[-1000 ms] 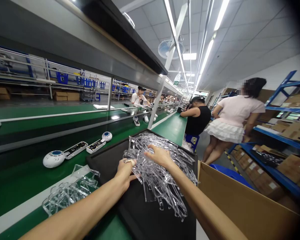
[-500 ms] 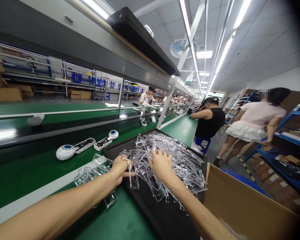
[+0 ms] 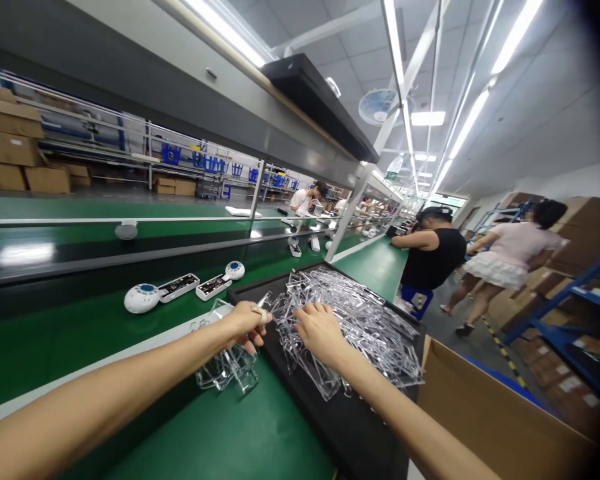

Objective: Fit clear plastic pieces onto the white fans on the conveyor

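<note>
Running green bench [image 3: 195,433]: reaches from the foreground far down the room, with a pale strip along it.
Overhead shelf [image 3: 180,87]: grey, slanting above the bench, with a flat black case [image 3: 320,100] on top.
Person in black top [image 3: 433,257]: sits at the bench on a blue stool [image 3: 416,300], further along.
Person in pink top [image 3: 515,247]: upright on the right, near the racks.
Cardboard box [image 3: 485,407]: open, just beside the tray on its right.
Black tray [image 3: 353,430]: lies at an angle, its near part bare.
Large heap of clear plastic pieces [image 3: 360,310]: spread over the far and middle part of the tray, thin, tangled and shiny.
Small heap of clear plastic pieces [image 3: 230,373]: on the bench left of the tray, partly behind the left hand and forearm.
White gadgets [image 3: 141,299]: two lie beyond the small heap, each with a round head and a long body showing dark insides.
Right hand [image 3: 323,333]: palm down on the large heap, fingers bent; cannot tell whether they grip a piece.
Left hand [image 3: 247,323]: between the heaps, fingers curled, a clear piece at the fingertips; the grip is unclear.
Finger wrap [image 3: 260,315]: beige, around one left finger.
</note>
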Demonstrator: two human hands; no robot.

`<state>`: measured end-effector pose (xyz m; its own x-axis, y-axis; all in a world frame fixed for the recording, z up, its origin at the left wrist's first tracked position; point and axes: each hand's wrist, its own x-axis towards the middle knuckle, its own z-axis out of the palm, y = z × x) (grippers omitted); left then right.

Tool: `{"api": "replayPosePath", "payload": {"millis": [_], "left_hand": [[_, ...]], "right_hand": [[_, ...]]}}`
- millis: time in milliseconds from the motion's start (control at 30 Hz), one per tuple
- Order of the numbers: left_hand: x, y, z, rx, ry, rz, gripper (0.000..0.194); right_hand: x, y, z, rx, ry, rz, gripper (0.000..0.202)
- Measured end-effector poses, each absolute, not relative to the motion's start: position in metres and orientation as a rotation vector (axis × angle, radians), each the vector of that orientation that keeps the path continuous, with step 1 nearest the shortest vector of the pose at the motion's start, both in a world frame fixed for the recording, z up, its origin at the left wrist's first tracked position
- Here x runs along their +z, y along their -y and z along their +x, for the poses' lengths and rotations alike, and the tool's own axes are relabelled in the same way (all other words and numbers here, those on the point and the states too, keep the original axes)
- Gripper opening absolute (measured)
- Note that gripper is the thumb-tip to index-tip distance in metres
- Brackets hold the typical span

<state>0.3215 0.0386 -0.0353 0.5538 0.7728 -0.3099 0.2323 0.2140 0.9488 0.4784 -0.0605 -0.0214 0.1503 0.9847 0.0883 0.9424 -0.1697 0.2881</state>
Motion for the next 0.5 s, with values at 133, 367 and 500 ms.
{"api": "replayPosePath", "payload": {"millis": [133,367,500], "left_hand": [[-0.024,-0.093,0.266,0.785,-1.179,1.596,0.016],[-0.042,-0.175,0.149,0.723,-1.655,1.652,0.036],[-0.078,-0.181,0.109,0.616,-1.595,1.717,0.049]], "right_hand": [[-0.02,0.058,0.469,0.33,-1.898,2.263,0.023],[-0.025,0.043,0.463,0.293,-1.767,2.294,0.027],[-0.026,0.04,0.469,0.289,-1.687,2.388,0.026]]}}
